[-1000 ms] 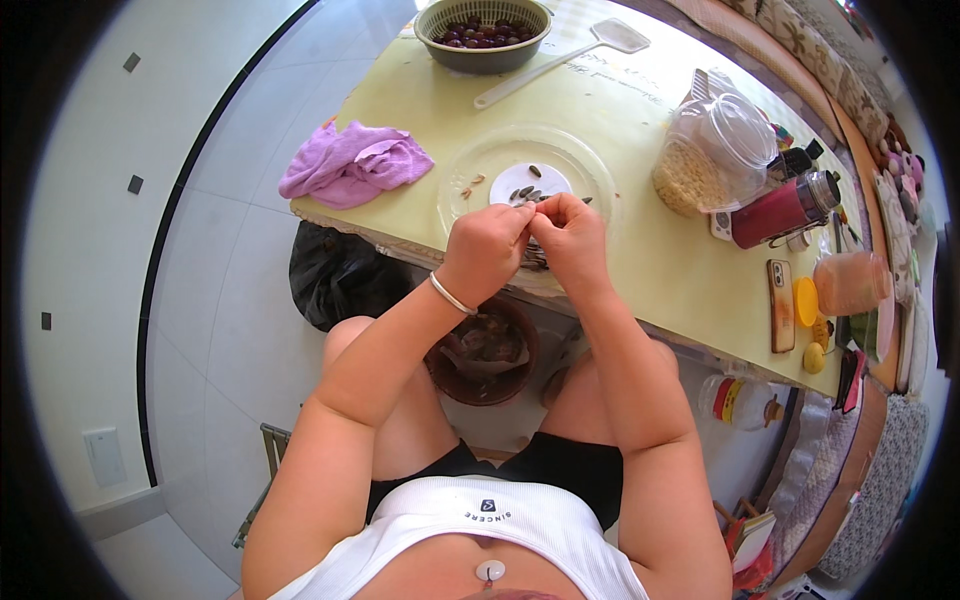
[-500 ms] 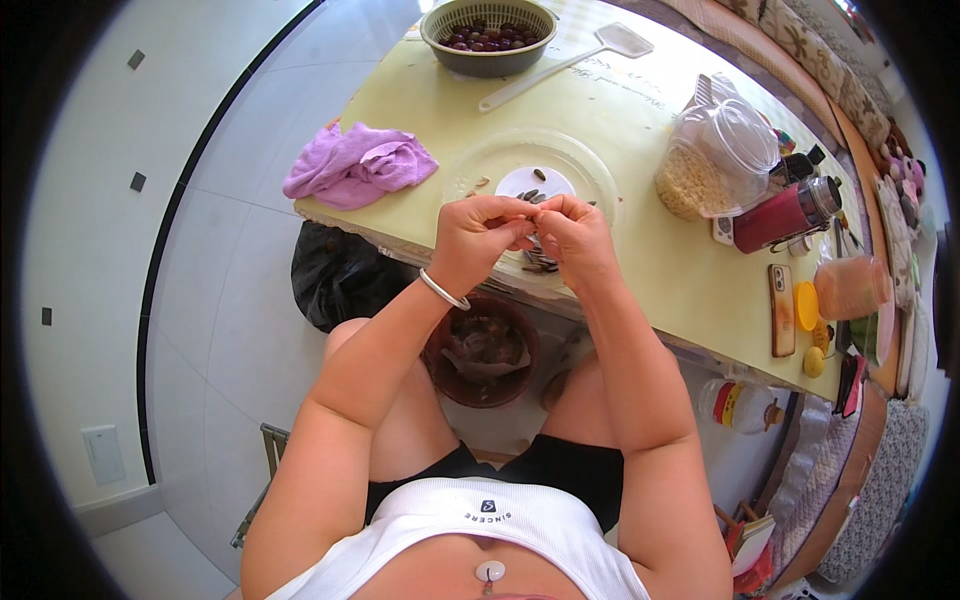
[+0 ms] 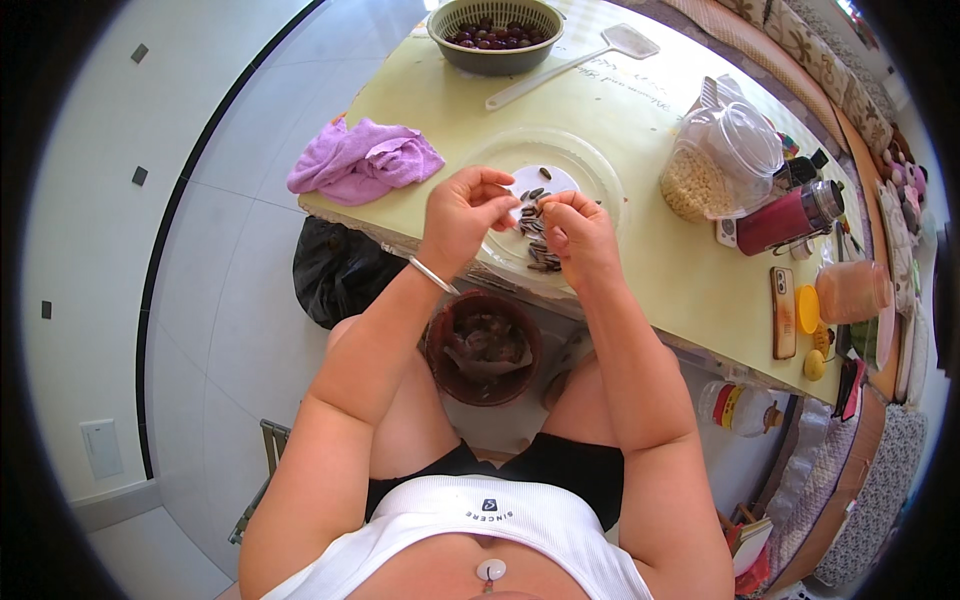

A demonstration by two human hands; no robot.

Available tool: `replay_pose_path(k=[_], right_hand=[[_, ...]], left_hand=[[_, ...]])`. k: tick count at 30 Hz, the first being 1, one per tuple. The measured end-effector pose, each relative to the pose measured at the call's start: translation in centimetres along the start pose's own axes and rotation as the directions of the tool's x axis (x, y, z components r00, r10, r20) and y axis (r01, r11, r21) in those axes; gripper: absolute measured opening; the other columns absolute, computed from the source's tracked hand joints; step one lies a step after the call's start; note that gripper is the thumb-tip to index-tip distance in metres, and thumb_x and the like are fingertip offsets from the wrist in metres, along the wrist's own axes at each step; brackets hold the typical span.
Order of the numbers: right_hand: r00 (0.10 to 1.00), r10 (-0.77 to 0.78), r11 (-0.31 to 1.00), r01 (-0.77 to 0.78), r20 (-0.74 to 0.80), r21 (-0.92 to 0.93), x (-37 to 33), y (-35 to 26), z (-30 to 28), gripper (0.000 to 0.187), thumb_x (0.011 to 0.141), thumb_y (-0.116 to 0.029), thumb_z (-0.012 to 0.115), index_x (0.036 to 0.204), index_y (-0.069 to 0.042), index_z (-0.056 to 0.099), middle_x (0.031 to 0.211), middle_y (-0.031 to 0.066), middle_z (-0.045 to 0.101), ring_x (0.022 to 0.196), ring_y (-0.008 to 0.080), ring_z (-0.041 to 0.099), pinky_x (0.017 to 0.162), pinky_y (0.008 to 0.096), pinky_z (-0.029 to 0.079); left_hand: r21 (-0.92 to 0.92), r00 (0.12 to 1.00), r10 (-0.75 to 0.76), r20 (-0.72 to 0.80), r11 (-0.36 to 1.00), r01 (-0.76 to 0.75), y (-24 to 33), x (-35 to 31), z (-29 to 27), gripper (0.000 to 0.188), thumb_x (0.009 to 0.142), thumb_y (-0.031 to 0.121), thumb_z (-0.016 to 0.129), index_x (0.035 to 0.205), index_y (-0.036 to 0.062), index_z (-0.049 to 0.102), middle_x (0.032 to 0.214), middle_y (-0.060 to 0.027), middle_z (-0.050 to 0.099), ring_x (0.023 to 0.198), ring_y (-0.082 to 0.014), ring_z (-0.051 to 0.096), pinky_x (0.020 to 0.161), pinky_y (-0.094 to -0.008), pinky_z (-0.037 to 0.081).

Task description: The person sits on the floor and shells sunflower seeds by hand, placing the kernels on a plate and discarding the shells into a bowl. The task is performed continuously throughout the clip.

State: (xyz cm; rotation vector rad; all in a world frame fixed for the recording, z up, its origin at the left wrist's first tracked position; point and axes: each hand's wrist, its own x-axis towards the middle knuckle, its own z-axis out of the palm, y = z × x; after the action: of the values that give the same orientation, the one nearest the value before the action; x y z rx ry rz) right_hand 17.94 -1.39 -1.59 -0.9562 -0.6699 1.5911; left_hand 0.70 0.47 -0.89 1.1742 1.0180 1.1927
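Over a clear round plastic lid or tray (image 3: 602, 178), both my hands are raised and have parted a little. My left hand (image 3: 465, 218), with a bangle at its wrist, is closed, fingers curled toward the thumb; anything between the tips is too small to make out. Thumb and forefinger of my right hand (image 3: 582, 235) pinch together over the tray, and what they hold is hidden. Between the hands lie several dark, elongated seeds (image 3: 535, 225), which look like sunflower seeds. Some rest on a white disc (image 3: 562, 181) within the tray.
A purple cloth (image 3: 365, 160) lies at the table's left corner. Farther back are a basket of dark round fruit (image 3: 495, 38) and a white flyswatter (image 3: 560, 75). Rightward stand a tub of pale kernels (image 3: 695, 180), a flask (image 3: 775, 222) and a phone (image 3: 783, 312). Below sits a brown bin (image 3: 440, 365).
My hands were together at the fingertips over the tray. They have come apart, the left moving left, uncovering more of the seeds and the white disc.
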Motion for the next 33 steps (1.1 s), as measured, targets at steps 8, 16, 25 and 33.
replay_pose_path(k=[8, 16, 25, 33], right_hand=[[0.921, 0.213, 0.953, -0.123, 0.325, -0.278, -2.0, -0.9, 0.0, 0.004, 0.084, -0.001, 0.064, 0.087, -0.002, 0.064, 0.070, -0.0018, 0.057, 0.058, 0.0045, 0.046, 0.051, 0.0212, 0.037], [0.789, 0.367, 0.660, 0.151, 0.492, -0.736, -4.9, -0.7, 2.0, 0.009, 0.083, -0.002, 0.065, 0.090, 0.001, 0.069, 0.078, 0.0034, 0.069, 0.069, 0.0079, 0.063, 0.063, 0.0244, 0.051], [0.657, 0.587, 0.377, 0.295, 0.473, -0.878, -6.5, 0.5, 3.4, 0.010, 0.080, -0.006, 0.063, 0.088, -0.001, 0.067, 0.071, 0.0078, 0.066, 0.061, 0.0181, 0.066, 0.057, 0.0323, 0.051], [0.731, 0.454, 0.544, 0.225, 0.509, -0.808, -5.2, -2.1, 1.4, 0.012, 0.081, -0.001, 0.065, 0.093, -0.002, 0.068, 0.075, 0.0062, 0.067, 0.064, 0.0140, 0.063, 0.056, 0.0293, 0.050]], left_hand=[[0.799, 0.892, 0.447, 0.068, 0.512, -0.317, -0.9, 2.0, -3.0, 0.012, 0.078, 0.009, 0.072, 0.087, 0.0018, 0.073, 0.083, -0.0171, 0.068, 0.079, -0.0337, 0.064, 0.073, -0.0404, 0.052], [0.814, 0.890, 0.442, 0.112, 0.472, -0.337, -1.0, 2.3, -4.1, 0.013, 0.079, 0.005, 0.070, 0.090, 0.0002, 0.073, 0.081, -0.0157, 0.069, 0.075, -0.0292, 0.066, 0.069, -0.0378, 0.051], [0.635, 0.682, -0.480, 0.552, 0.772, 0.029, 7.2, -3.2, -5.2, 0.008, 0.075, 0.002, 0.069, 0.081, -0.0035, 0.070, 0.068, -0.0082, 0.068, 0.053, -0.0126, 0.063, 0.051, -0.0258, 0.049], [0.508, 0.878, -0.228, 0.421, 0.861, -0.020, 4.2, -2.6, -4.1, 0.012, 0.076, 0.004, 0.072, 0.086, -0.0024, 0.070, 0.071, -0.0089, 0.068, 0.060, -0.0129, 0.064, 0.057, -0.0274, 0.050]])
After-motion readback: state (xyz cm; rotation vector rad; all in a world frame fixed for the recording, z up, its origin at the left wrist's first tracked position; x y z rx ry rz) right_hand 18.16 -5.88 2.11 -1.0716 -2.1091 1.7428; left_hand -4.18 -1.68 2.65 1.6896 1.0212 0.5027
